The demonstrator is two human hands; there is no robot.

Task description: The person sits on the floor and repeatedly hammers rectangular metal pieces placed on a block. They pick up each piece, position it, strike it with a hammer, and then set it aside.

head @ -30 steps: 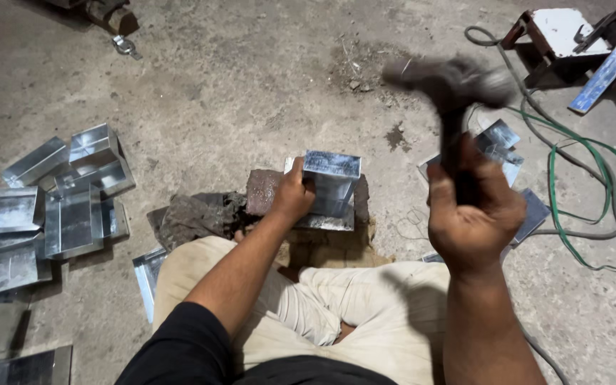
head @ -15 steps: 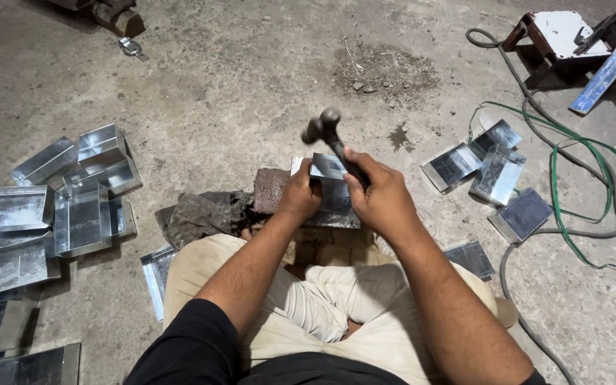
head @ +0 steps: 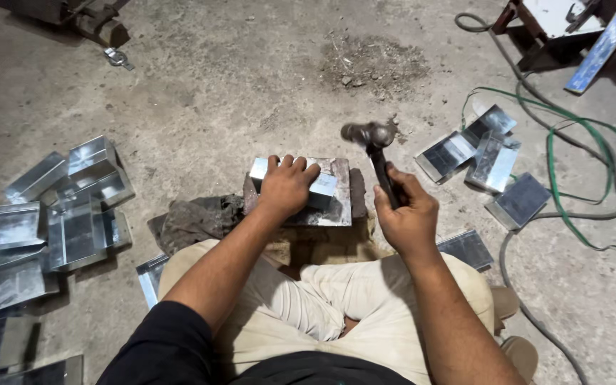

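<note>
Head view: the metal box (head: 320, 191) on the floor block is partly covered by the left hand (head: 285, 187), pressed flat. The hammer (head: 375, 153) handle is gripped, mostly hidden, in the right hand (head: 406, 214).

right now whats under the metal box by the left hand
The metal box lies on a flat metal plate under the left hand. What supports the plate is mostly hidden.

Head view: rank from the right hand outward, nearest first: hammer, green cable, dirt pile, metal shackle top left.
1. hammer: gripped in the right hand.
2. green cable: floor, to its right.
3. dirt pile: ahead, up the floor.
4. metal shackle: far upper left.
</note>
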